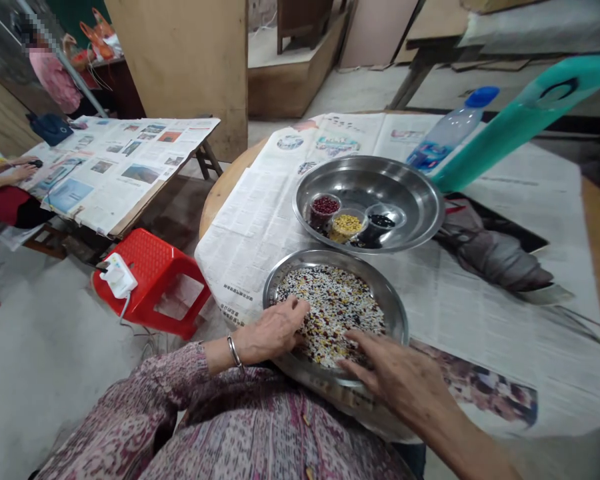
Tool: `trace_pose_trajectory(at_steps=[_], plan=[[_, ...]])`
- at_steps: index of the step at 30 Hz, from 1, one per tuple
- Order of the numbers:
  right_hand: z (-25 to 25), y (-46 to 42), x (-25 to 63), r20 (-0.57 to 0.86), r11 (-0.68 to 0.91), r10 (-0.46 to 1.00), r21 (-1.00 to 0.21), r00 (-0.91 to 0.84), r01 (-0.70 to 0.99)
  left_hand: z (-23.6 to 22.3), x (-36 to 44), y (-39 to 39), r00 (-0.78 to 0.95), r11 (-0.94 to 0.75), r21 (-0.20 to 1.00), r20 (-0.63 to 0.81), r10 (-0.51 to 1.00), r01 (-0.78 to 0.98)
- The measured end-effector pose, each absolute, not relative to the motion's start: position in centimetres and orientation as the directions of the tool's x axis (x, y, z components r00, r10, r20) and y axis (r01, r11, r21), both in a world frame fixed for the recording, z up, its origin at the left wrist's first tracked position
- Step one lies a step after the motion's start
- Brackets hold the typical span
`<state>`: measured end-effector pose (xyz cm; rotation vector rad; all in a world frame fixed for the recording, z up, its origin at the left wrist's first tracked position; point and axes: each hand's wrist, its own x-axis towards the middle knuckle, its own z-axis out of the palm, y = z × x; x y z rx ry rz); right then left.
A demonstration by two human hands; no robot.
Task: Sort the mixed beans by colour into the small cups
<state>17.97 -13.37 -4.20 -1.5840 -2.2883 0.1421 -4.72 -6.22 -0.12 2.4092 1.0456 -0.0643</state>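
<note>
A shallow steel plate (pixel 330 257) sits close to me on the newspaper, filled with a mix of small white, black, yellow and red grains and beans (pixel 343 310). My left hand (pixel 274 330), a metal bangle on its wrist, rests on the left side of the mix. My right hand (pixel 387 370) hangs over the plate's near edge, its spread fingertips at the mix. Beyond it, a larger steel basin (pixel 380 183) holds small clear cups of red beans (pixel 325 205), yellow grains (pixel 347 225) and black beans (pixel 383 221).
Newspaper (pixel 250 227) covers the round table, with a water bottle (pixel 453 127) and a teal plastic object (pixel 523 113) at the back right. Left of it stand a red plastic stool (pixel 153 280) and a newspaper-covered table (pixel 115 173), where a co-worker's hands (pixel 15 173) are working.
</note>
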Motion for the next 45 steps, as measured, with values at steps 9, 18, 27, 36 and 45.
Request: trace_pose_trajectory(at_steps=[9,18,27,36,45], plan=[[-5.8,-10.7,14.3,0.025,0.063,0.998,-0.319,-0.058,0.946,-1.9,-1.9,-5.1,0.707,-0.531,0.526,-0.21,0.676,0.664],[-3.9,-5.4,17.3,0.249,0.086,0.968,-0.416,0.023,0.905,-0.8,-0.1,0.0,0.605,-0.535,0.502,0.031,0.796,0.679],[-6.3,-10.7,17.3,0.507,0.184,0.861,-0.405,0.053,0.895,-1.2,0.5,-3.2,0.764,-0.75,0.174,-0.023,0.645,0.638],[-6.5,-10.7,16.4,0.569,0.171,0.806,-0.49,0.165,0.855,-0.9,-0.3,-3.5,0.862,-0.793,0.338,-0.226,0.453,0.506],[-6.6,-10.8,16.4,0.576,0.182,0.8,-0.502,0.17,0.845,0.9,-4.8,-5.3,0.932,-0.853,0.384,-0.224,0.287,0.355]])
